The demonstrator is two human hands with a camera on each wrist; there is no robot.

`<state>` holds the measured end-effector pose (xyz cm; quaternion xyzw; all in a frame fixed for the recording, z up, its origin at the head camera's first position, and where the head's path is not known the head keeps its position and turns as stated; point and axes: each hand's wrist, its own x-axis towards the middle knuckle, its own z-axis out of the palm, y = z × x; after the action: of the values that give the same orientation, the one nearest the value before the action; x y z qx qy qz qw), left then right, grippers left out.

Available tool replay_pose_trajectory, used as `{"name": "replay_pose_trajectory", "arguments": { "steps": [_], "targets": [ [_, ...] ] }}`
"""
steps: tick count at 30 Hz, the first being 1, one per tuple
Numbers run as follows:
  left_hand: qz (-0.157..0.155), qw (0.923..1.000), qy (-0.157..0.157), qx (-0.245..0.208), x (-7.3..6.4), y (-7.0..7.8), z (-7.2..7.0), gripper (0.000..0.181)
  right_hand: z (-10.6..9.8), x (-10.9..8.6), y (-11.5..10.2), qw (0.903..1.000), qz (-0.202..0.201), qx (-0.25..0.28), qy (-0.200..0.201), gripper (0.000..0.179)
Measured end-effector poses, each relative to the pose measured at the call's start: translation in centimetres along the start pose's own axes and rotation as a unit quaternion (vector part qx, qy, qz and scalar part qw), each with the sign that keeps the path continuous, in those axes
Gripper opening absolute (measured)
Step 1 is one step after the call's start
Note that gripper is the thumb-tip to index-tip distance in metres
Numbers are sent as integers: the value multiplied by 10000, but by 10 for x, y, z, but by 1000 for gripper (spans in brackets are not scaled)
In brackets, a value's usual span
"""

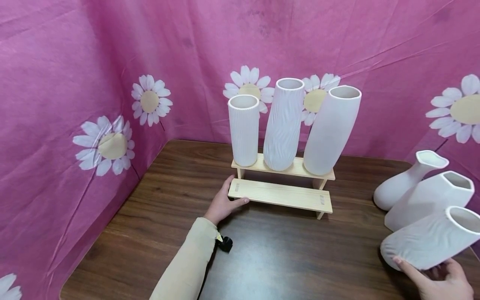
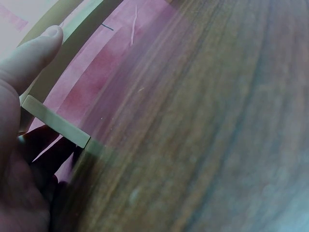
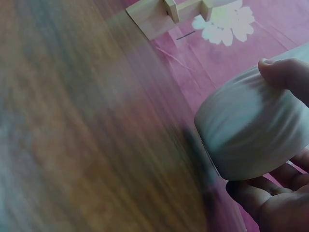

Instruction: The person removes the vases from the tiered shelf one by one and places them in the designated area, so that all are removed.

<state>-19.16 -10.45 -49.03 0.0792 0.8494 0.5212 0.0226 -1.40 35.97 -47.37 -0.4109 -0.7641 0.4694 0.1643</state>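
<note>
My left hand (image 1: 221, 206) grips the left end of a light wooden two-step stand (image 1: 279, 194) at its lower step. In the left wrist view the thumb lies along the step's edge and the fingers go behind the end leg (image 2: 57, 122). On the upper step stand a ribbed white vase (image 1: 244, 133), a taller wavy one (image 1: 284, 125) and a smooth one (image 1: 331, 131). At the lower right my right hand (image 1: 442, 280) holds a white vase with wavy relief (image 1: 423, 243). The right wrist view shows thumb and fingers on opposite sides of this vase's base (image 3: 251, 130).
Behind the held vase stand a faceted white vase (image 1: 421, 200) and a narrow-necked white vase (image 1: 399, 185). Pink cloth (image 1: 195, 54) with daisies hangs around the brown wooden table (image 1: 165, 183). A small black device (image 1: 225, 244) sits at my left wrist.
</note>
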Motion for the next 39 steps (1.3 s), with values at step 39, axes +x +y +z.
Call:
{"name": "replay_pose_trajectory", "arguments": {
  "steps": [39],
  "targets": [
    [8,10000,5,-82,1,-3,0,105,-12,14,7,9976,-72,674,116,50]
  ]
}}
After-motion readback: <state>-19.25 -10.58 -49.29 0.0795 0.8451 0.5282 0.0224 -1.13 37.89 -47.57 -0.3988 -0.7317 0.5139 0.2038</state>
